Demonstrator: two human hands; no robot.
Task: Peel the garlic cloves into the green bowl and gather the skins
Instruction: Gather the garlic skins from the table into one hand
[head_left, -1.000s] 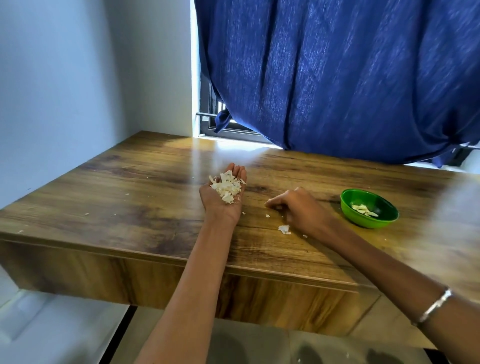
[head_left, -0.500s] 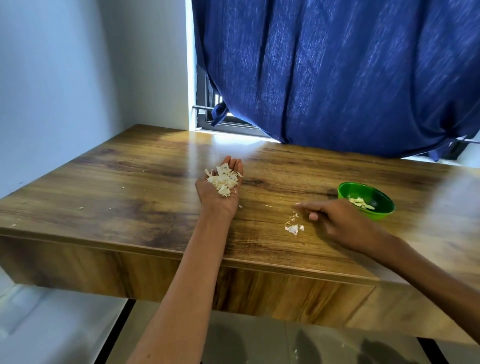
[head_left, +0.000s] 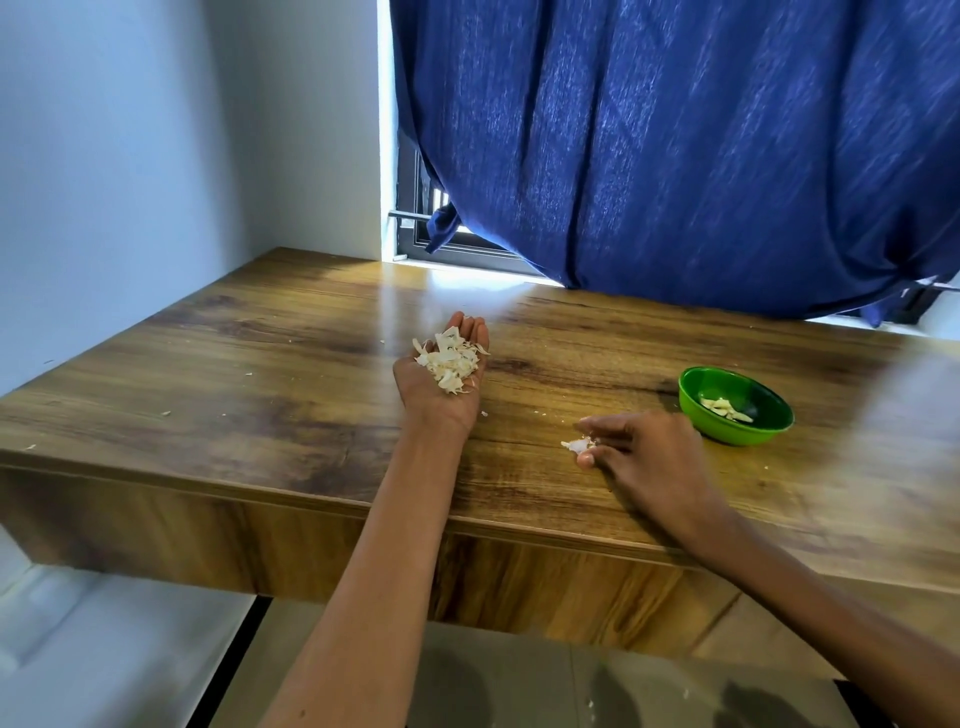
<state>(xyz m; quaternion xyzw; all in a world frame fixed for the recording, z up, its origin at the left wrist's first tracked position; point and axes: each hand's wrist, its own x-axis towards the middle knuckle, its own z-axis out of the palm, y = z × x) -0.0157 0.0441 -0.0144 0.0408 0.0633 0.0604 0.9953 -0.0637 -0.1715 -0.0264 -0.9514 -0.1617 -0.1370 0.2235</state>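
No text, label, brand, number or sign can be read anywhere in the head view.

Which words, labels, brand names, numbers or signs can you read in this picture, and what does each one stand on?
None: no writing shows anywhere.
The green bowl, wooden table, blue curtain and wall bear no lettering.
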